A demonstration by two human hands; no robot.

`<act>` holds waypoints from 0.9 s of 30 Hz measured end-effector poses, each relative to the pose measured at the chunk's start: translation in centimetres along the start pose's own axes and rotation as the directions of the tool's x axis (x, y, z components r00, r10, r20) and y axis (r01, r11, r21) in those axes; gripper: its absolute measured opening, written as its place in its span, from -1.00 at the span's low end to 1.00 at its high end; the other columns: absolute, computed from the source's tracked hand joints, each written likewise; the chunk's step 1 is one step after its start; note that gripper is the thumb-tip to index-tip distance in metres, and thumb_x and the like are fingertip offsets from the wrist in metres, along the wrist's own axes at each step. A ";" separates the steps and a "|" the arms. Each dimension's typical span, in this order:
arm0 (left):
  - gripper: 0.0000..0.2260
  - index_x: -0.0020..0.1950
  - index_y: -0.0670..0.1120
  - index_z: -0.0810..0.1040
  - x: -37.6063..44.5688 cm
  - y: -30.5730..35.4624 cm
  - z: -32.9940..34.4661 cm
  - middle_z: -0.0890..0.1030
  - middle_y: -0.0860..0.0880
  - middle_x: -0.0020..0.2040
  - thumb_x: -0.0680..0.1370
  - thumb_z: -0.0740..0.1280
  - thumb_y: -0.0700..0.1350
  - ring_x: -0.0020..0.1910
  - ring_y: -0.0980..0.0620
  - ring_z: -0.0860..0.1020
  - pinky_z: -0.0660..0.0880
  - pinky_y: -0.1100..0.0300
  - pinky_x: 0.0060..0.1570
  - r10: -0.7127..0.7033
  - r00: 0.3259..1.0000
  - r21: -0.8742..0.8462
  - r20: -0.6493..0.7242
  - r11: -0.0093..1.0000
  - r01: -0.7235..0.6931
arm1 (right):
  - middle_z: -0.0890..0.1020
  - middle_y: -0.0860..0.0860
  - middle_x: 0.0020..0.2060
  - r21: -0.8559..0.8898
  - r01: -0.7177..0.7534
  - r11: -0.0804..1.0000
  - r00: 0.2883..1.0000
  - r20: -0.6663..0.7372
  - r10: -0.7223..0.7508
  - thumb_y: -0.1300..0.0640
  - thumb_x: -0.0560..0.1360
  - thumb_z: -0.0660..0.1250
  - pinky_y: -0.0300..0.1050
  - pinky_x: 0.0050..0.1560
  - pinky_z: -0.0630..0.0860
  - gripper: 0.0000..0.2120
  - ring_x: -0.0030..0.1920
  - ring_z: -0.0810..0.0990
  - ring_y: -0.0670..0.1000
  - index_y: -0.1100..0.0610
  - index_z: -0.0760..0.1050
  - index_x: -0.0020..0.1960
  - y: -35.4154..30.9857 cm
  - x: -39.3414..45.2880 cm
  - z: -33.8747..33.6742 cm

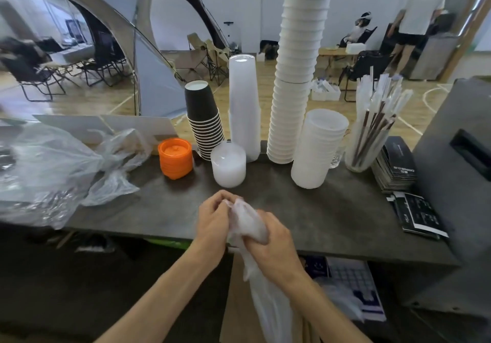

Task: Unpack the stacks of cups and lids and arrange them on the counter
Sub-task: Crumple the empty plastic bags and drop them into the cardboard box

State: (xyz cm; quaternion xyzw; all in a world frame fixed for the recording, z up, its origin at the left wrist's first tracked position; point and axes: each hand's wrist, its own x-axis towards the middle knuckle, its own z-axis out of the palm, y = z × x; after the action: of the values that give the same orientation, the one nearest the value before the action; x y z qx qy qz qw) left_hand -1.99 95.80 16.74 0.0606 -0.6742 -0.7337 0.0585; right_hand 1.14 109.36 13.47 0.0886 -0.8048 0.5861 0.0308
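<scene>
Your left hand (212, 220) and right hand (268, 232) meet over the near edge of the counter (332, 210), both gripping 1 clear plastic bag (245, 220). Your left fingers curl and pinch the bag's top end; your right hand wraps around its bunched middle, and the rest of the bag hangs down past the counter edge below your wrists. What, if anything, is inside the bunched part cannot be told. Behind your hands the stacks stand in a row near the far edge: orange lids (175, 158) at the left, a short stack of clear lids (228, 163) just right of them, black cups (204, 119) upside down behind both, tall clear cups (244, 106) touching the black stack's right side, a very tall tower of white bowls (297, 77) running out of the top of the view, and a shorter stack of translucent bowls (318, 147) leaning against its base. Right of those, a glass of wrapped straws (372, 127) stands beside a pile of black booklets (397, 164). On the counter's left end lie 2 crumpled empty bags (53, 167), well apart from your hands.
</scene>
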 end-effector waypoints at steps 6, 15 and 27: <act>-0.30 0.54 0.12 0.23 -2.6 -0.8 -6.7 0.22 0.17 0.52 0.46 0.45 0.07 0.51 0.17 0.24 0.26 0.25 0.44 0.147 0.737 0.578 0.659 0.528 -0.622 | 0.72 0.25 -0.01 0.798 -0.458 0.393 0.810 0.193 0.554 0.31 0.56 0.34 0.11 -0.03 0.67 -0.77 -0.07 0.74 0.17 0.25 0.62 0.21 -3.2 2.1 2.2; -0.85 0.03 0.00 0.67 0.0 2.1 -19.3 0.66 0.10 -0.09 0.52 0.34 -0.10 -0.09 0.19 0.61 0.55 0.21 -0.04 0.279 0.934 0.607 0.224 0.709 -0.358 | 0.52 -0.18 0.22 -0.010 0.139 0.990 0.984 0.111 -0.137 0.01 0.50 0.44 -0.22 0.17 0.55 -0.54 0.21 0.55 -0.15 -0.11 0.45 0.38 -7.8 1.3 13.7; -0.31 0.55 0.26 0.13 -3.1 5.6 -39.2 0.24 0.23 0.50 0.52 0.42 0.13 0.48 0.30 0.21 0.17 0.34 0.44 0.344 0.853 0.743 0.392 0.429 -0.514 | 0.66 -0.07 -0.16 0.074 -0.090 0.993 0.995 -0.030 0.093 0.10 0.49 0.44 -0.08 -0.09 0.60 -0.87 -0.07 0.67 0.02 -0.11 0.54 -0.04 -15.9 4.6 33.5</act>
State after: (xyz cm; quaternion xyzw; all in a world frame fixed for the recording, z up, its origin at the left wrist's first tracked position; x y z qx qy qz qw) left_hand 7.68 57.36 19.12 -0.1600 -0.9318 -0.2907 0.1469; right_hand 1.29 72.39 18.66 0.0429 -0.7857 0.6169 0.0140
